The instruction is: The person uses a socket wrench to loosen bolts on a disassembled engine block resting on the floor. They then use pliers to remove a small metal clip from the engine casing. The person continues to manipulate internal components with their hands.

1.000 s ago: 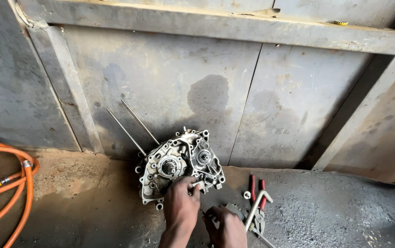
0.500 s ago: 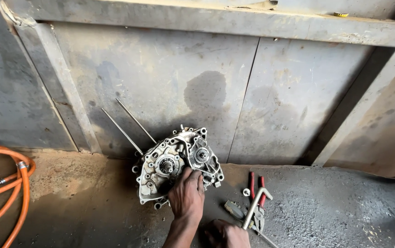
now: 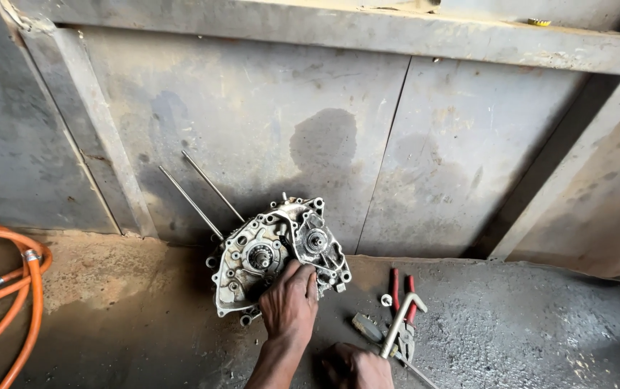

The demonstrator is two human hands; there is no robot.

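Note:
A grimy metal engine crankcase [image 3: 252, 270] lies tilted on the dirty floor against a metal wall, with two long thin studs [image 3: 202, 191] sticking up and to the left. My left hand [image 3: 290, 301] lies over its lower right part, fingers curled on the casing. My right hand [image 3: 357, 367] is low at the bottom edge, only partly in view, fingers bent. It is beside a silver T-handle wrench [image 3: 402, 324]. Whether it holds anything is hidden.
Red-handled pliers [image 3: 404, 292] and a small washer [image 3: 386, 300] lie right of the crankcase. An orange hose [image 3: 25, 288] with a yellow tag curls on the floor at the left. The grey steel wall [image 3: 396, 158] and its slanted braces stand close behind.
My right hand has dropped toward the bottom edge, away from the crankcase. My left hand has stayed on the casing.

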